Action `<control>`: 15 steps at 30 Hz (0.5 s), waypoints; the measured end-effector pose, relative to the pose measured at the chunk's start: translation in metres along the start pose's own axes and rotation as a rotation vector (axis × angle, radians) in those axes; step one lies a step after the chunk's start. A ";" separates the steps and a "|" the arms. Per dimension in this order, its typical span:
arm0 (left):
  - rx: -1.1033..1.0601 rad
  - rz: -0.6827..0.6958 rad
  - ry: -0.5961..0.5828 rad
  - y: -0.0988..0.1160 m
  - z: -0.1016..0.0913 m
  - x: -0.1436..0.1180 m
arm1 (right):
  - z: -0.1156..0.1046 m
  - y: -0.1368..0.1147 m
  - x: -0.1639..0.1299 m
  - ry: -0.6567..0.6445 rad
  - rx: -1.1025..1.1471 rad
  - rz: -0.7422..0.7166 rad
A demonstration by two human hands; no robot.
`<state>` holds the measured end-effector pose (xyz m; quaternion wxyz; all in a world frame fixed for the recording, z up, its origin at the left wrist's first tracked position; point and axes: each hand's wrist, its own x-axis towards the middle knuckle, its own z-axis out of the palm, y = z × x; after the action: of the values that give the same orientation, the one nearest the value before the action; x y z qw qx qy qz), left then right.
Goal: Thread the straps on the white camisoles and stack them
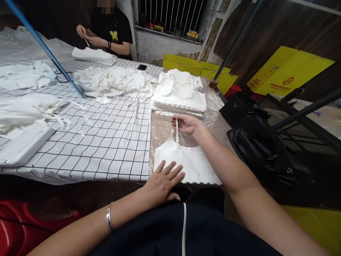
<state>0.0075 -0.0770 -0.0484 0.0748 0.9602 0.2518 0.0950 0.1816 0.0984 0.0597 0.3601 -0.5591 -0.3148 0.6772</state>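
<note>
Our left hand (pixel 162 181) lies open and flat on the soft, light white garment (pixel 191 165); our right hand (pixel 186 124) pinches its thin strap (pixel 177 133), the best hold, just before the folded stack (pixel 181 94)

Bare checked cloth (pixel 106 142) lies open left of the white garment (pixel 191 163), with only scraps on it. Far ahead, the folded stack (pixel 179 94) blocks the way, and a loose heap (pixel 114 81) lies further left. On the right, black bags (pixel 255 142) crowd the table edge.
</note>
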 end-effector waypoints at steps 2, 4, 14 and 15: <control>0.005 0.005 -0.014 -0.001 0.001 0.000 | 0.006 -0.011 0.020 0.016 -0.135 0.034; 0.014 0.005 -0.039 -0.001 -0.001 0.001 | 0.009 -0.012 0.036 0.037 -0.257 0.078; 0.017 -0.025 -0.040 0.002 -0.009 0.001 | 0.003 0.003 0.047 0.087 -0.517 0.024; 0.020 -0.026 -0.032 0.001 -0.008 0.001 | 0.001 -0.002 0.043 0.137 -0.586 -0.029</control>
<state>0.0075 -0.0769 -0.0400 0.0705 0.9589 0.2642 0.0763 0.1759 0.1351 0.0387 0.2133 -0.6791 -0.4797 0.5130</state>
